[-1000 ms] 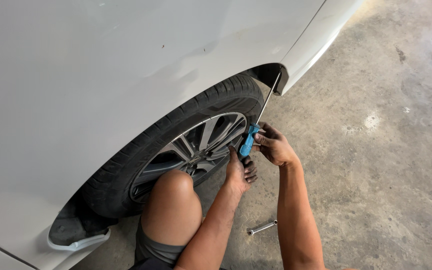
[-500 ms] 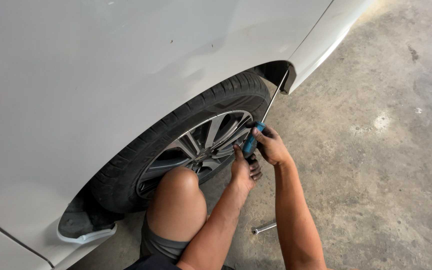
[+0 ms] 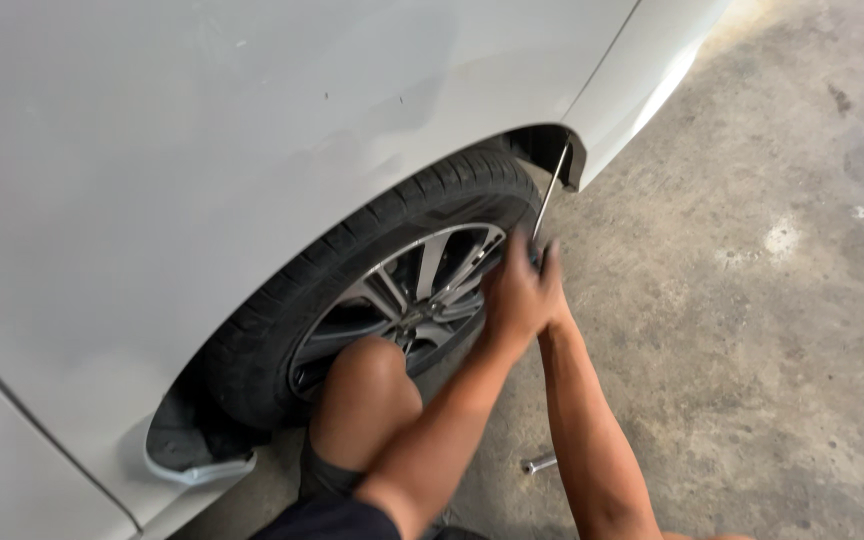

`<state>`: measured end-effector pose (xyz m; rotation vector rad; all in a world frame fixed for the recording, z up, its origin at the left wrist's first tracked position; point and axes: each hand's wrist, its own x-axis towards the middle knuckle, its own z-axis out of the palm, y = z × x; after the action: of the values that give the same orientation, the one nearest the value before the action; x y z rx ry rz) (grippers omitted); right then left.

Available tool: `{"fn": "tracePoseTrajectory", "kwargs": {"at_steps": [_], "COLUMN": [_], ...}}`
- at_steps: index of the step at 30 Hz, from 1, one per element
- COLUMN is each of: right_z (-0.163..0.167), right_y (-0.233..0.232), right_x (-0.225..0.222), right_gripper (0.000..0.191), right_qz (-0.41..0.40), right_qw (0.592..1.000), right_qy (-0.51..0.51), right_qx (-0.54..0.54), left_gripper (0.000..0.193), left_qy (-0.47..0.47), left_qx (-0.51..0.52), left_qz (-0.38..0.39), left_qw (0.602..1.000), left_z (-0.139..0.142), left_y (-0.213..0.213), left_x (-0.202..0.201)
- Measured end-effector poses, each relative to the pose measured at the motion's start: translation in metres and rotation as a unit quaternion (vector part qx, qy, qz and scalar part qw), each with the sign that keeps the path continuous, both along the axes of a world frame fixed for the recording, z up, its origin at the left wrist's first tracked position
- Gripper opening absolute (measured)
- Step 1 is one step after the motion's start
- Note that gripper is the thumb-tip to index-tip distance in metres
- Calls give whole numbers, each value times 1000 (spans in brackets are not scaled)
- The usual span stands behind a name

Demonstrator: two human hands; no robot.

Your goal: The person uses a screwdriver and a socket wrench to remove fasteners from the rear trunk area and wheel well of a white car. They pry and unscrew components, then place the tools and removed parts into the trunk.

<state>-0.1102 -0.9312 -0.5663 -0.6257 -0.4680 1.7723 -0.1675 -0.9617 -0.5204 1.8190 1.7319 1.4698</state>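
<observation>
Two hands: both sit together at the tyre's edge, the left hand in front and covering most of the right hand behind it.
Left hand state: fingers curled and pressed together around something at the base of the thin rod; what exactly it pinches is hidden under the knuckles.
Right hand state: only a sliver shows past the left one, so I cannot tell whether it is spread or closed.
Tool: a long thin metal shaft rises from just above the hands, slanting up and slightly away into the dark gap of the wheel arch; its handle is buried in the hands.
Tyre: the black tyre lies directly left of the hands, touching or nearly touching the left knuckles; the silver spoked rim sits just below-left.
Knee: a bare knee rests below the hands, close against the rim.
Loose piece: a small metal socket bar lies on the concrete floor, well below the hands, between the forearms.
Car body: the white panel fills everything above and left.
Doing it well: judged from the angle, the shaft should stay in line with whatever it seats in up in the arch; one hand steadying the base while the other turns would keep the tip from slipping and the shaft from scraping the tyre.
</observation>
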Motion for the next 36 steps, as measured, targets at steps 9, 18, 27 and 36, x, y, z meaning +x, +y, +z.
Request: {"fn": "tracePoseTrajectory", "kwargs": {"at_steps": [9, 18, 27, 36], "right_z": [58, 59, 20, -22], "right_y": [-20, -18, -40, -21], "right_x": [-17, -4, -16, 2], "right_gripper": [39, 33, 31, 35], "right_qz": [-40, -189, -182, -127], "right_qw": [995, 954, 925, 962], "right_qy": [91, -232, -328, -234], "right_qx": [-17, 18, 63, -52], "left_gripper": [54, 43, 41, 31], "left_qy": [80, 9, -75, -633], "left_qx": [-56, -112, -235, -314], "left_qz": [10, 5, -38, 108], "left_qw": [995, 994, 968, 699], "left_z": [67, 82, 44, -91], "left_y": [157, 155, 134, -7], "left_x": [23, 25, 18, -31]}}
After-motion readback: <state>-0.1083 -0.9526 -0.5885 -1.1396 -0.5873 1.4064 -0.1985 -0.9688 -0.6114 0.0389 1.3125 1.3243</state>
